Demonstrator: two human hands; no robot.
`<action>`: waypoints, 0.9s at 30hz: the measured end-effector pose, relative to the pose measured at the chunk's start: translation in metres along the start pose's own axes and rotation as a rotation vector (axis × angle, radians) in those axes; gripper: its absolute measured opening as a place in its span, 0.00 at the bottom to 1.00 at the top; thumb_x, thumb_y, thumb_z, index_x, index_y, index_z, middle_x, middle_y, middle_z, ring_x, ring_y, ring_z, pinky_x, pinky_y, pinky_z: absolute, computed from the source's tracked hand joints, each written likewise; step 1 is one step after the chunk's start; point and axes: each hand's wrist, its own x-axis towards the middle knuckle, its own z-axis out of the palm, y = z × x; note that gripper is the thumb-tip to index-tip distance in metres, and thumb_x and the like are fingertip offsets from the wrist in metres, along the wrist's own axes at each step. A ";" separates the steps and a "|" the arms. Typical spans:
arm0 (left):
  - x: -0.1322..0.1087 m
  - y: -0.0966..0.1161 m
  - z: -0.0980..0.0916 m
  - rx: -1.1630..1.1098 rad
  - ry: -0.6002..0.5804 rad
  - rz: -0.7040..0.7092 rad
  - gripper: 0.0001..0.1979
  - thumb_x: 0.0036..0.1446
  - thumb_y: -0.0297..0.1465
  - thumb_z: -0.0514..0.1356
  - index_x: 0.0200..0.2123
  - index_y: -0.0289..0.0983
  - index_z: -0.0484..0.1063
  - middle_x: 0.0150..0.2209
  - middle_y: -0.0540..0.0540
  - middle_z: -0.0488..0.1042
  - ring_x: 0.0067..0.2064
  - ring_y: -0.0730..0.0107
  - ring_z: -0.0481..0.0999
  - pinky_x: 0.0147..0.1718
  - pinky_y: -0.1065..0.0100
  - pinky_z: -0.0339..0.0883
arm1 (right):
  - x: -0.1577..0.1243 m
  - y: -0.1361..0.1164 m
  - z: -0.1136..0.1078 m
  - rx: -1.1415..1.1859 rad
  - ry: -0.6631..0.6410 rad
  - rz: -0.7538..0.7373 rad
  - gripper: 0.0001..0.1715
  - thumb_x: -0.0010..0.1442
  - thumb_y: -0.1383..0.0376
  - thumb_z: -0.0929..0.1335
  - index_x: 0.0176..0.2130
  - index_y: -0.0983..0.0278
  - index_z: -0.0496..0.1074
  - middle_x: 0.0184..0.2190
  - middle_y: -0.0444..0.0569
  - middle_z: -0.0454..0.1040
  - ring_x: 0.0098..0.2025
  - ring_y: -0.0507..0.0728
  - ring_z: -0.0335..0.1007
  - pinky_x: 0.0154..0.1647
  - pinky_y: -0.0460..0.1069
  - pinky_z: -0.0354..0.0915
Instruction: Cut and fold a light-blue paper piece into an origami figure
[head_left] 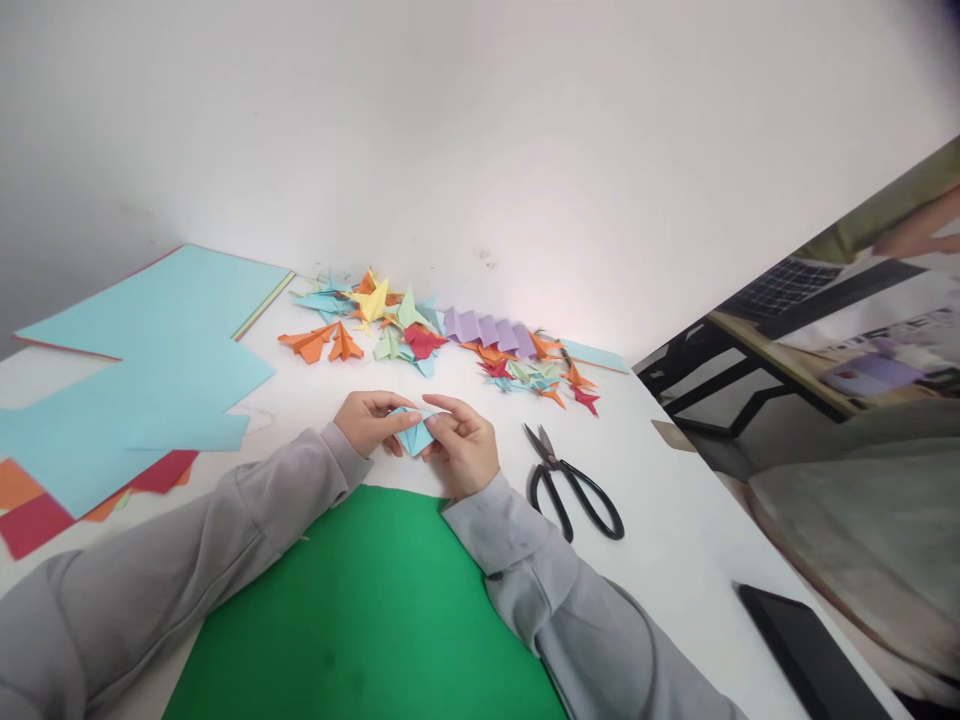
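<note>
A small folded piece of light blue paper (415,436) sits between my two hands at the middle of the white table (675,520). My left hand (371,420) pinches its left side with curled fingers. My right hand (463,447) pinches its right side, forefinger stretched over the top. Both arms wear grey sleeves. A green sheet (367,620) lies under my wrists at the near edge.
A heap of folded paper figures (420,335) in several colours lies by the wall. Black scissors (574,485) rest right of my right hand. Light blue sheets (142,370) over red and orange ones fill the left. A dark flat object (814,655) sits at the near right edge.
</note>
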 end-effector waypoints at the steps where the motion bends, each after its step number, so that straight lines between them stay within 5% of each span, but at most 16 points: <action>1: 0.000 0.000 0.000 -0.001 -0.004 0.001 0.21 0.29 0.38 0.69 0.27 0.29 0.72 0.15 0.51 0.70 0.12 0.74 0.68 0.11 0.73 0.64 | 0.000 0.000 0.000 0.019 -0.006 0.016 0.14 0.45 0.65 0.70 0.36 0.64 0.72 0.14 0.39 0.71 0.12 0.48 0.63 0.12 0.43 0.61; 10: 0.002 -0.004 -0.001 0.003 0.026 0.057 0.18 0.29 0.33 0.69 0.26 0.29 0.73 0.13 0.51 0.70 0.12 0.76 0.66 0.11 0.74 0.62 | 0.001 -0.001 0.003 0.062 0.023 0.130 0.16 0.46 0.57 0.70 0.20 0.65 0.66 0.11 0.41 0.69 0.11 0.49 0.63 0.11 0.42 0.60; 27: -0.001 0.000 0.000 0.066 -0.013 0.018 0.14 0.36 0.36 0.66 0.21 0.30 0.71 0.14 0.48 0.71 0.13 0.74 0.67 0.12 0.73 0.63 | 0.000 0.005 -0.001 -0.087 -0.018 0.042 0.18 0.48 0.55 0.69 0.19 0.66 0.67 0.10 0.40 0.67 0.12 0.48 0.61 0.12 0.43 0.58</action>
